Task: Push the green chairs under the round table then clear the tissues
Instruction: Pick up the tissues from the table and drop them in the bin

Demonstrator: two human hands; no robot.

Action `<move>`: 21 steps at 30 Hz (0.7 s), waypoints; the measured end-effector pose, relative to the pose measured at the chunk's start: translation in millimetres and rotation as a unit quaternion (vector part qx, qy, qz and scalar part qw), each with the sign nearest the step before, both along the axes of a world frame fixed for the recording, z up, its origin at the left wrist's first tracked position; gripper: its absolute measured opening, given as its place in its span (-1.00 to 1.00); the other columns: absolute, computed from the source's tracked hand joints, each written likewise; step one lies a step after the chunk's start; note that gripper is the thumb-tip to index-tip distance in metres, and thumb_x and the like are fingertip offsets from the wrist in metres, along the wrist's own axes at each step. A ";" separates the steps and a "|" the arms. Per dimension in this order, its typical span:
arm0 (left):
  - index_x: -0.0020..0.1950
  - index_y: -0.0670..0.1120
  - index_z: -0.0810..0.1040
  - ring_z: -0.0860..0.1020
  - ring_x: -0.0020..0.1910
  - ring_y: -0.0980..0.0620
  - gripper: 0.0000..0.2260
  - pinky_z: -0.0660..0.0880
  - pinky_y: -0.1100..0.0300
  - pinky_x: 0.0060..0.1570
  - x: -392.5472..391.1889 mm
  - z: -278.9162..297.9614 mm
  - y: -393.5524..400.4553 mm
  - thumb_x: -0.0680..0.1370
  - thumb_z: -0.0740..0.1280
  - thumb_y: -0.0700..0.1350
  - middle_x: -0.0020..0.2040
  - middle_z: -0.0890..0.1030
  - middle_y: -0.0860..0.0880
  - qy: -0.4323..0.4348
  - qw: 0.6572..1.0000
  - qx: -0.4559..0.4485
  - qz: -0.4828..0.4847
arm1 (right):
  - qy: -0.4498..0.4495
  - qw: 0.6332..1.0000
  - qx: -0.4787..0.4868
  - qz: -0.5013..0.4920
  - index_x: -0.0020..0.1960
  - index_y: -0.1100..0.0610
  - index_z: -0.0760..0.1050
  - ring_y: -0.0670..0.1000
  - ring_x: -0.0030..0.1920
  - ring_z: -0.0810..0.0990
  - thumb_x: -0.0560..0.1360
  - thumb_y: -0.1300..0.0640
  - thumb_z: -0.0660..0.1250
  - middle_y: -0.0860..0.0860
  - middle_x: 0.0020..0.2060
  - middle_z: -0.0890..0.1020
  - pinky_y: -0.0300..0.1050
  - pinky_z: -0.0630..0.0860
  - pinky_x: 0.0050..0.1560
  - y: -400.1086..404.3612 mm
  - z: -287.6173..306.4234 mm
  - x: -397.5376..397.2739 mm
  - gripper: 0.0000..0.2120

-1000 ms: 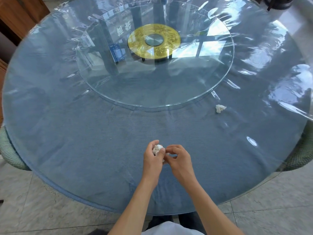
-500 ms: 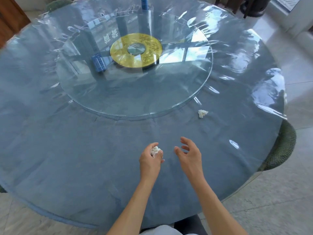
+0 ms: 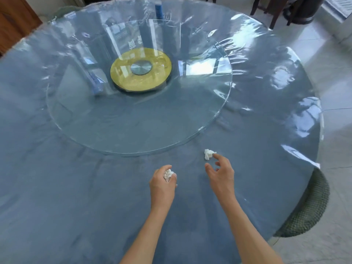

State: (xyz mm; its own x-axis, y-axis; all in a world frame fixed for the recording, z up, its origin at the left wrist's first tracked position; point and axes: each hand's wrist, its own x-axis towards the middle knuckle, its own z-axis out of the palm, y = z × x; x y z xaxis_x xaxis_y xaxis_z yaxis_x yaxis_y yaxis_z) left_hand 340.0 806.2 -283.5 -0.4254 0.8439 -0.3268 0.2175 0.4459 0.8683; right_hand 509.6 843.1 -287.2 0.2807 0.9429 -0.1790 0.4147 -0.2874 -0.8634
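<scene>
The right hand (image 3: pixel 221 173) has left the left hand (image 3: pixel 162 184) – fingers spread, now almost touching the second tissue (image 3: pixel 208 154) on the counter (image 3: pixel 76 187); the left one pinches the first tissue (image 3: pixel 168 174) – pickup seems next

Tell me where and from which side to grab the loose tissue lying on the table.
Pinch the crumpled tissue across its bunched middle, coming from above and the near right, where the open right hand already reaches. It lies loose on the flat table, so any side is free.

Glass turntable (image 3: pixel 133 119), gold hub (image 3: pixel 141 70); dark wooden chair (image 3: pixel 270 8) beyond.
</scene>
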 end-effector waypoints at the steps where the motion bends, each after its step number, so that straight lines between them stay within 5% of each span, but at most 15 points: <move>1: 0.22 -0.13 0.61 0.62 -0.04 -0.11 -0.75 0.57 0.35 -0.30 3.7 -2.7 5.3 0.55 0.33 -0.28 0.09 0.55 -0.08 0.004 1.000 -0.006 0.008 | 0.002 1.000 -0.002 0.003 0.26 0.14 0.51 0.02 0.14 0.50 0.49 0.26 0.40 -0.04 0.13 0.51 0.00 0.48 0.17 10.1 -3.6 5.7 -0.66; 6: 0.23 -0.12 0.59 0.64 -0.07 -0.15 -0.74 0.54 0.38 -0.33 14.6 -8.9 22.9 0.56 0.32 -0.28 0.09 0.57 -0.10 0.014 0.998 -0.037 0.039 | -0.015 0.998 -0.024 0.047 0.37 0.13 0.44 -0.04 0.10 0.47 0.50 0.23 0.37 0.00 0.24 0.48 -0.51 0.34 -0.03 49.8 -20.6 15.4 -0.56; 9: 0.25 -0.09 0.57 0.65 -0.14 0.02 -0.72 0.59 0.30 -0.28 17.5 -11.9 30.7 0.55 0.33 -0.26 -0.02 0.58 0.01 0.018 0.997 -0.050 0.056 | -0.051 0.992 -0.048 0.108 0.38 0.15 0.44 0.15 0.17 0.46 0.50 0.27 0.37 0.07 0.31 0.45 -0.12 0.52 0.08 64.8 -33.2 17.1 -0.55; 11: 0.26 -0.06 0.56 0.60 -0.27 0.19 -0.70 0.66 0.06 -0.17 17.3 -13.8 33.0 0.55 0.33 -0.25 -0.11 0.57 0.12 0.025 0.996 -0.059 0.064 | -0.097 0.982 -0.062 0.150 0.34 0.14 0.47 0.15 0.22 0.38 0.49 0.28 0.37 0.05 0.32 0.44 -0.03 0.44 0.18 67.9 -40.9 17.0 -0.57; 14: 0.18 -0.06 0.56 0.59 -0.28 0.03 -0.75 0.64 -0.12 -0.13 16.9 -16.9 33.8 0.53 0.35 -0.26 -0.18 0.56 0.09 0.035 0.994 -0.073 0.080 | -0.149 0.969 -0.057 0.191 0.22 0.18 0.54 0.14 0.20 0.36 0.50 0.34 0.31 0.09 0.25 0.47 -0.08 0.37 0.13 69.3 -49.5 18.0 -0.69; 17: 0.09 -0.10 0.57 0.61 -0.20 -0.20 -0.82 0.60 -0.17 -0.14 13.0 -19.2 30.1 0.51 0.35 -0.26 -0.19 0.58 -0.02 0.057 0.990 -0.083 0.097 | -0.140 0.970 -0.064 0.187 0.08 0.24 0.54 0.17 0.14 0.41 0.48 0.42 0.22 0.08 0.13 0.46 0.12 0.52 0.09 68.6 -51.4 17.5 -0.76; 21: 0.14 -0.11 0.59 0.62 -0.14 -0.15 -0.79 0.58 -0.06 -0.09 4.4 -17.9 20.7 0.51 0.36 -0.22 -0.13 0.64 -0.08 0.089 0.985 -0.102 0.108 | -0.140 0.971 -0.079 0.178 0.07 0.30 0.50 0.16 0.08 0.41 0.48 0.44 0.18 0.02 0.02 0.39 0.10 0.53 -0.02 70.0 -49.2 11.4 -0.78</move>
